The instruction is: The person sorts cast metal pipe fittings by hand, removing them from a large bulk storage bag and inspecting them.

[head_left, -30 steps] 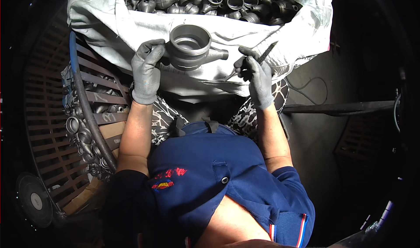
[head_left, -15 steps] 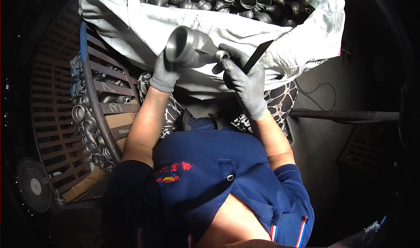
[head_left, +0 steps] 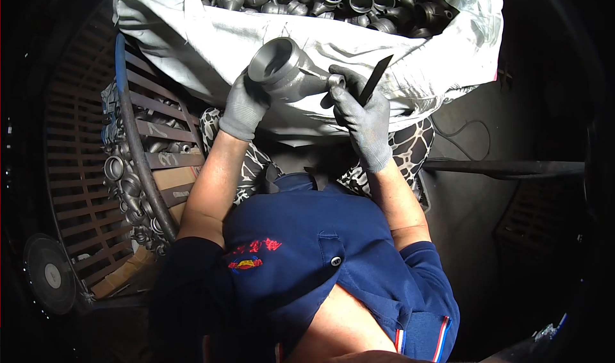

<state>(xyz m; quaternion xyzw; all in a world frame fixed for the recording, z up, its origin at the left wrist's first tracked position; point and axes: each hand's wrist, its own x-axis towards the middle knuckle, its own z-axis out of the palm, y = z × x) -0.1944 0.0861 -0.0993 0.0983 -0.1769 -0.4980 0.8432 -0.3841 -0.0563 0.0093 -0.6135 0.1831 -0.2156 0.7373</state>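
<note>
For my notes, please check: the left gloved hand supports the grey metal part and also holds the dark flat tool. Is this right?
Not quite: in the head view, the right hand holds the dark flat tool. The left hand does support the grey metal part.

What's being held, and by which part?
Metal fitting: wide end, left hand; threaded end, right hand, which also grips a dark strip by its lower part.

Metal fitting (head_left: 296,84): now tipped toward the left hand (head_left: 245,112).
Right hand (head_left: 365,115): now touching its threaded end (head_left: 336,81) (earlier, well apart).
</note>
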